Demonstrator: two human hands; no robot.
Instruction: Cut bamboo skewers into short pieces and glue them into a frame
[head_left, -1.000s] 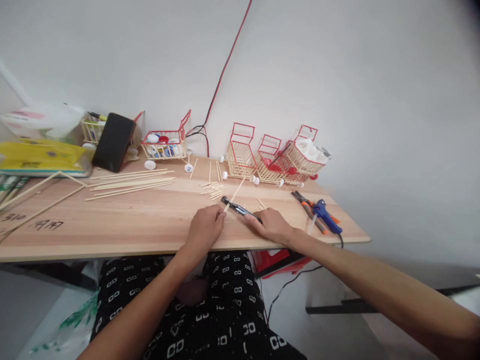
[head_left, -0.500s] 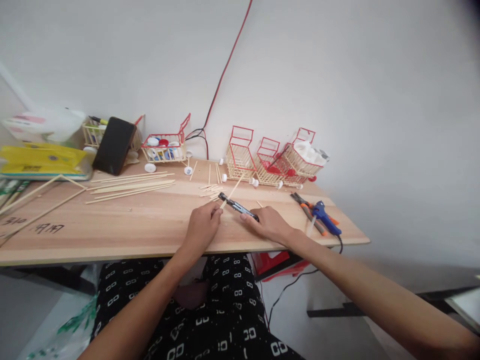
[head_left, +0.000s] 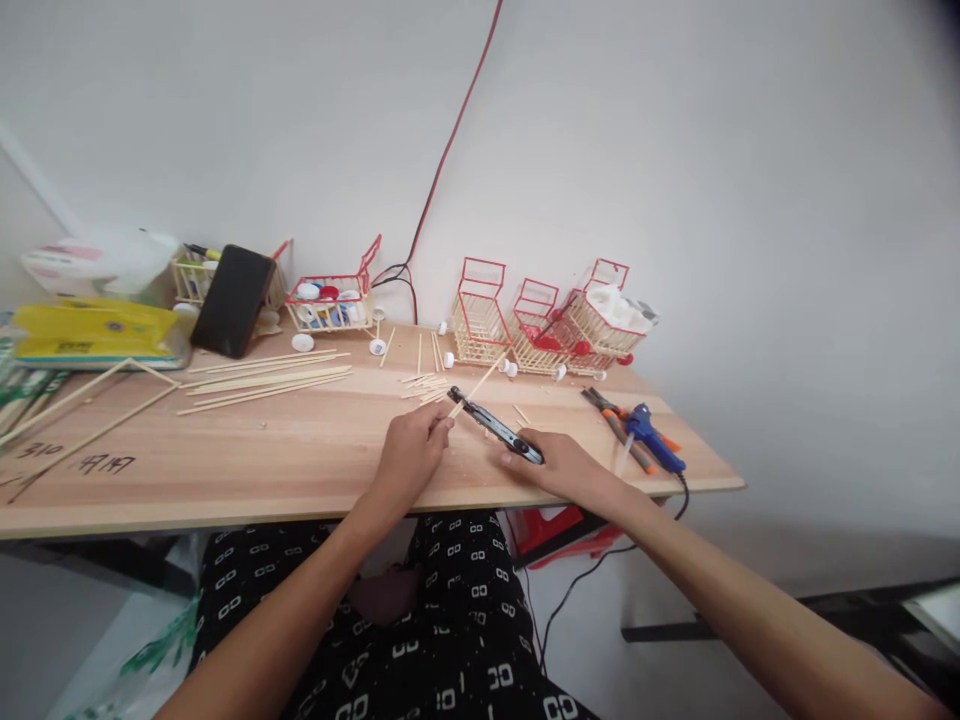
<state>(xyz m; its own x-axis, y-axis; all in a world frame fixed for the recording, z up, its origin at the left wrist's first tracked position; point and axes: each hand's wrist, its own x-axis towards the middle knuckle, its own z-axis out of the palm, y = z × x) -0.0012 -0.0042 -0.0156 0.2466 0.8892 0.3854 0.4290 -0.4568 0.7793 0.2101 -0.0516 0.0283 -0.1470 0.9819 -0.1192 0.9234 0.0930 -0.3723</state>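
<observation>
Pinched in my left hand (head_left: pixel 414 445) is a thin wooden stick (head_left: pixel 486 376), which slants up and to the right over the tabletop. My right hand (head_left: pixel 559 462) is closed on the lower end of a silver-and-black cutter (head_left: pixel 496 427). The cutter's black head lies against the stick, just above my left fingertips. Short cut stick pieces (head_left: pixel 424 386) lie scattered just behind my left hand, and a few more (head_left: pixel 520 413) lie beyond the cutter. The exact contact between blade and stick is too small to make out.
Miniature wooden carts with red rims (head_left: pixel 480 320) line the wall. Long sticks (head_left: pixel 262 385) lie left of centre. A leaning phone (head_left: pixel 234 300) and yellow packet (head_left: pixel 101 333) are farther left. Orange-handled pliers (head_left: pixel 619 430) and a blue glue gun (head_left: pixel 654 440) lie on the right.
The cutter and both hands appear slightly more to the right. My right hand sits a little lower, with more of the cutter's body showing. The view has shifted slightly.
</observation>
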